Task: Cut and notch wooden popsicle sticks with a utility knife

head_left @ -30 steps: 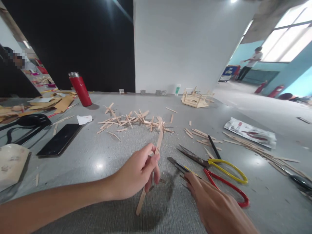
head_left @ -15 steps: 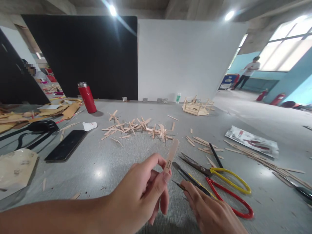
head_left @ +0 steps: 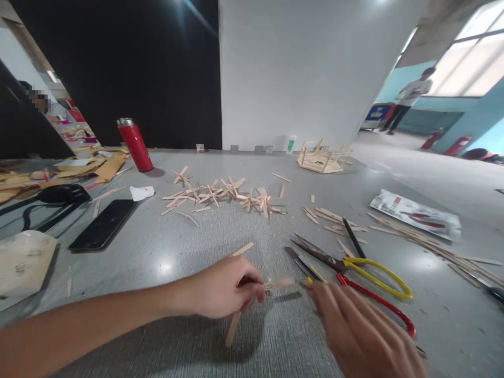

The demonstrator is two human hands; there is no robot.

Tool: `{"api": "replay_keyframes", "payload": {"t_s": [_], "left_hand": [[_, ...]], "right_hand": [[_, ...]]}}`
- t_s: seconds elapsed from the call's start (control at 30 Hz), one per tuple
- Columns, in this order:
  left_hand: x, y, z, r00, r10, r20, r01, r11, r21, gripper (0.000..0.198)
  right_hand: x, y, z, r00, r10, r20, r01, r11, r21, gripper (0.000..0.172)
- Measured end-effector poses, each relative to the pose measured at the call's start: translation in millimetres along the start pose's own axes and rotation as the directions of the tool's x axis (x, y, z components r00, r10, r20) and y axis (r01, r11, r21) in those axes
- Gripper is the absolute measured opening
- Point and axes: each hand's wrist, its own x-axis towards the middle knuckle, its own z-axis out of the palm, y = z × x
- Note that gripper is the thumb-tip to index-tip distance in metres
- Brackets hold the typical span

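My left hand is closed on a flat wooden stick marked near its held end; the stick points right over the grey table. Another wooden stick shows below this hand, and one above it. My right hand is at the lower right, blurred, its fingers bent over the handle end of a craft knife; whether they hold anything is hidden. Scissors with one yellow and one red handle lie open beside it.
Wood pieces lie scattered mid-table. A red flask, black phone and paper scrap are left. A wooden frame, silver packet and long strips are right. A person stands far off.
My left hand has lowered to the table, and its stick has tipped from upright to pointing right. Two sticks now show around that hand. My right hand has shifted slightly right, and the view has tilted down.
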Motion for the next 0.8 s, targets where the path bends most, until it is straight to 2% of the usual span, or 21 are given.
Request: {"api": "replay_keyframes", "payload": {"t_s": [0.1, 0.2, 0.27, 0.53, 0.8], "left_hand": [[6, -9, -7.3, 0.994, -0.024, 0.106, 0.025, 1.0, -0.009, 0.025], [9, -12, -9.2, 0.986, -0.027, 0.164, 0.034, 0.999, -0.038, 0.026], [10, -13, -8.1, 0.985, -0.018, 0.174, 0.031, 0.997, -0.07, 0.026], [8, -13, 4.2, 0.998, -0.029, 0.057, 0.034, 0.995, -0.093, 0.025], [6, -13, 8.8, 0.999, -0.036, 0.028, 0.037, 0.998, -0.052, 0.026]], "right_hand": [[0, -5, 5, 0.996, 0.04, 0.078, -0.045, 0.997, 0.059, 0.038], [-4, -11, 13, 0.988, -0.069, 0.139, 0.039, 0.978, 0.205, 0.053], [-6, -14, 16, 0.983, -0.086, 0.161, 0.046, 0.97, 0.238, 0.06], [-5, -21, 16, 0.96, -0.038, 0.276, -0.02, 0.979, 0.203, 0.075], [5, -24, 16, 0.969, -0.01, 0.247, -0.039, 0.98, 0.193, 0.07]]}}
